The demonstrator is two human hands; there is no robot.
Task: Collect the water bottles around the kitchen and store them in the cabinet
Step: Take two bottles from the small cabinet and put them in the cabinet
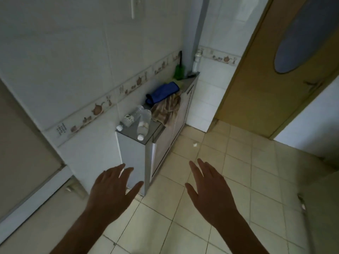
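Hands up front — the left hand (111, 189) and the right hand (211, 191) both reach forward, backs to the camera, fingers straight and spread, neither one holding anything. They hang over the tiled floor (220, 180), the left one in front of the near end of a low cabinet (134, 153), not touching it as far as the view shows.

On the grey top of that cabinet, at the near end, two clear plastic water bottles lie on their sides. The left bottle (130, 117) has a printed label and its white cap points toward the wall-side corner; the right bottle (144, 123) lies just beside it, white cap pointing at the near edge. Their far ends look close together, possibly touching — too blurred to tell.

Beyond them a brownish rag (167, 110) hangs over the front edge, and a blue cloth (162, 92) lies bunched just behind it. Farther back stands a green bottle (178, 71) against the tiled wall (73, 61), and a white bottle (196, 61) stands at the far corner by a grey pipe. At right, a wooden door (266, 79) with an oval glass pane stands open. A small white scrap (194, 144) lies on the floor near the cabinet front.
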